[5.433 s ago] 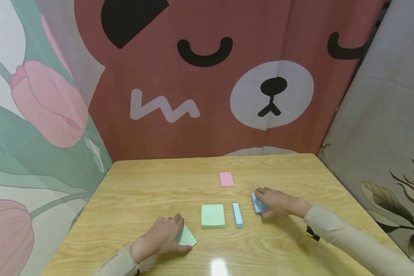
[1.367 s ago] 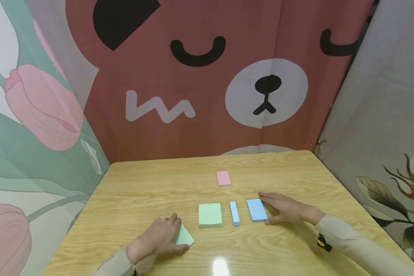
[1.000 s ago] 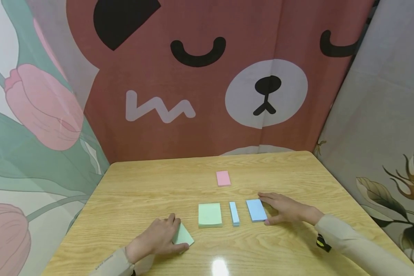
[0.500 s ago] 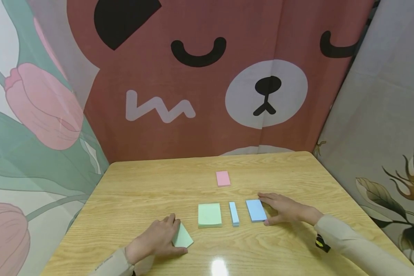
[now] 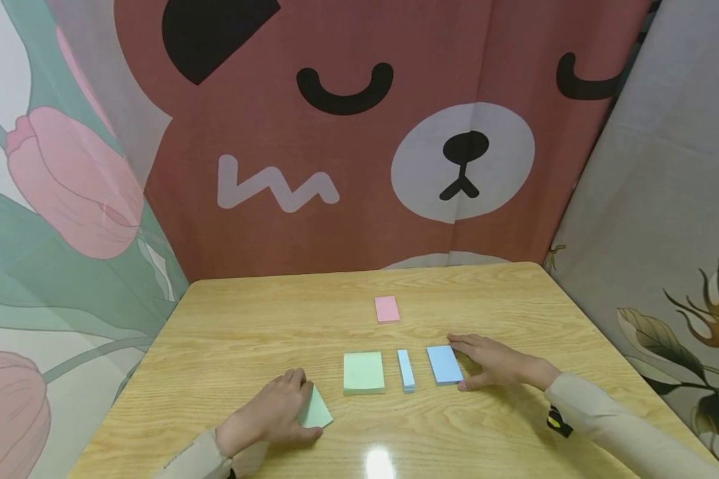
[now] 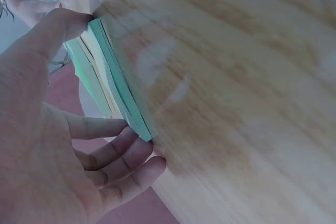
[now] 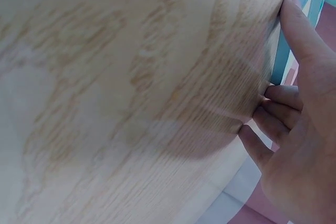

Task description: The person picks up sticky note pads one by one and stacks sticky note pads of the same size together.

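Note:
Near the table's front, my left hand (image 5: pixel 272 409) grips a pale green sticky note pad (image 5: pixel 316 409) turned at an angle. In the left wrist view, the thumb is at one end of that pad's edge and the fingertips are at the other. My right hand (image 5: pixel 494 362) is at the right side of a blue sticky note pad (image 5: pixel 445 365), thumb at its near corner and forefinger at its far corner. The right wrist view shows the blue pad's edge between thumb and forefinger. A square green sticky note pad (image 5: pixel 363 372) and a narrow light-blue pad (image 5: pixel 406 370) lie between the hands.
A pink sticky note pad (image 5: pixel 387 310) lies farther back on the wooden table (image 5: pixel 245 319). Behind the table hangs a curtain (image 5: pixel 263 233) with a bear print, and patterned cloths flank both sides.
Since the oldest frame, the blue pad has come nearer and my right hand has drawn off its top to its right side. My left thumb has slid slightly; the angled green pad barely shifted.

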Motion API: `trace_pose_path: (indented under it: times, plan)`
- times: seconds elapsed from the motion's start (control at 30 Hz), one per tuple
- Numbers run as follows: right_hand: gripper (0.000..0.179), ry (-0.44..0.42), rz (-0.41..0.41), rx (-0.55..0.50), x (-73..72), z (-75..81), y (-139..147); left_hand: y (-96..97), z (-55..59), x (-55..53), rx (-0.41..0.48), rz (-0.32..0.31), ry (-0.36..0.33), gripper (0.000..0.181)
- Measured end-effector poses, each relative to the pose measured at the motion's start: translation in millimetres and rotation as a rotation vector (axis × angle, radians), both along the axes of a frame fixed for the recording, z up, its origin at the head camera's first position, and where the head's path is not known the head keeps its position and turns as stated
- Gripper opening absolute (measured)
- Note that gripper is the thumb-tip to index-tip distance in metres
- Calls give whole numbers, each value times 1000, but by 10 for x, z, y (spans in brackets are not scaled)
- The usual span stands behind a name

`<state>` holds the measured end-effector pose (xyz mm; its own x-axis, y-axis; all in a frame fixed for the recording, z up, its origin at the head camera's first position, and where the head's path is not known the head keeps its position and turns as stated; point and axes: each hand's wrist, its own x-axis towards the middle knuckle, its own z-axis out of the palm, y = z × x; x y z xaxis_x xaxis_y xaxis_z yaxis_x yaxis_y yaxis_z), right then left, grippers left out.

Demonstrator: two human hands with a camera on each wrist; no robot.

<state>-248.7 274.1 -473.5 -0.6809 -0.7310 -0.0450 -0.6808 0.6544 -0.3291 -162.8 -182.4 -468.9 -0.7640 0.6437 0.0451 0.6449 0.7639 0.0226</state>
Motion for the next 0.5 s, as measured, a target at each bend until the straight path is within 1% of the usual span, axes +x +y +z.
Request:
trace_pose_path:
  times: [0.23,0.5]
  plan:
    - [91,7,3,13,-10,13,-8,-7,-27,-31,9,-13,6,80]
    - [92,4,-2,18,2,23,-17,-15,-23,-68,48,-11,-60,80]
